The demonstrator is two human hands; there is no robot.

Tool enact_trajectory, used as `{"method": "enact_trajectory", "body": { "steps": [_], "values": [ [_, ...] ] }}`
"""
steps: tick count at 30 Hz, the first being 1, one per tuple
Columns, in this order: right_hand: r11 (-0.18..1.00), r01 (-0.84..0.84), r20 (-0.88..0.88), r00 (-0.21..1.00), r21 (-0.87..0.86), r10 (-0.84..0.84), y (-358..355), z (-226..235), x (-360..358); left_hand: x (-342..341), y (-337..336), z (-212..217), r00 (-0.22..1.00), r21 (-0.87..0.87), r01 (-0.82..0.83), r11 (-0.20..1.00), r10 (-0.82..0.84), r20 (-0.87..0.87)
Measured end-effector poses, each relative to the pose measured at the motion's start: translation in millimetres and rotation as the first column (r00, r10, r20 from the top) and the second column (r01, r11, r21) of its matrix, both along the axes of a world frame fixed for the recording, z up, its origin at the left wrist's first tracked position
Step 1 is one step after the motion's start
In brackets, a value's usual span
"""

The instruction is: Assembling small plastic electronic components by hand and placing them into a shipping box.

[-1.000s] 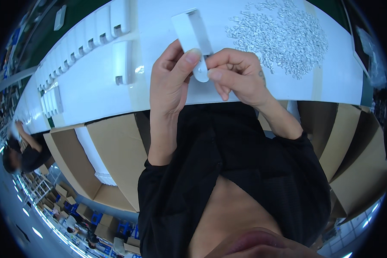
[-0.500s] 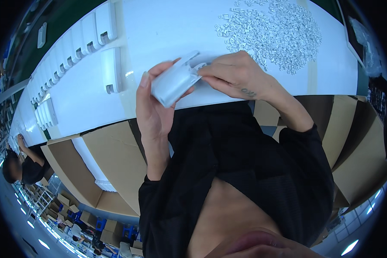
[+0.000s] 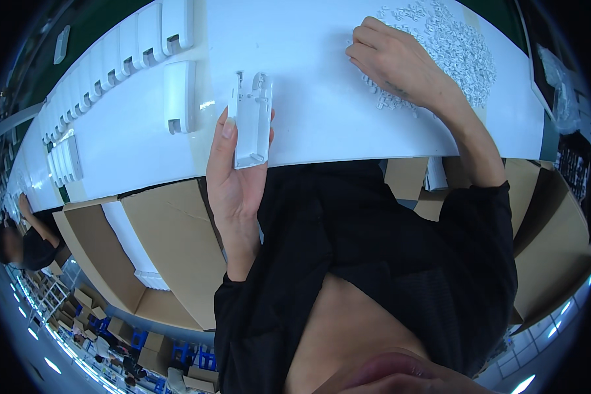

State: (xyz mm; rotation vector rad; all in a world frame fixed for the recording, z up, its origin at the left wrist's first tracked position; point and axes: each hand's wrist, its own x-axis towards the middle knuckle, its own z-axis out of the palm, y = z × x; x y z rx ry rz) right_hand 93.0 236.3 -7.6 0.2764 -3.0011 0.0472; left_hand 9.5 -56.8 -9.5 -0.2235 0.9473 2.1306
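My left hand [image 3: 235, 187] grips a long white plastic housing [image 3: 253, 128] near the table's front edge. Its hollow inner side faces up, showing ribs and a rounded far end; my thumb lies along its left edge. Over at the far right, my right hand [image 3: 400, 62] is at the left part of a spread pile of small whitish plastic clips [image 3: 471, 62]. Its fingers are curled together, and whether a clip is between the fingertips is hidden.
A curved row of white housings [image 3: 130, 49] lines the table's left side, with a single housing [image 3: 179, 97] nearer me. Several more lie stacked [image 3: 65, 161] at the left edge. Open cardboard boxes [image 3: 171, 243] stand below the table. At far left is another person [image 3: 36, 243].
My right hand has left the housing and moved right and away to the clip pile. In my left hand, the housing has turned from its smooth outside to its hollow side.
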Motion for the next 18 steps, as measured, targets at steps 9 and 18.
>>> {"method": "enact_trajectory", "body": {
  "steps": [9, 18],
  "values": [
    [0.805, -0.038, -0.084, 0.996, -0.592, -0.014, -62, 12, -1, 16, 35, 10, 0.994, 0.182, 0.044, 0.982, -0.062, 0.094],
    [0.813, 0.129, -0.276, 0.901, -0.568, -0.336, -102, -10, 2, 30, 44, 10, 0.995, -0.008, 0.077, 0.997, -0.077, -0.068]
  ]
}}
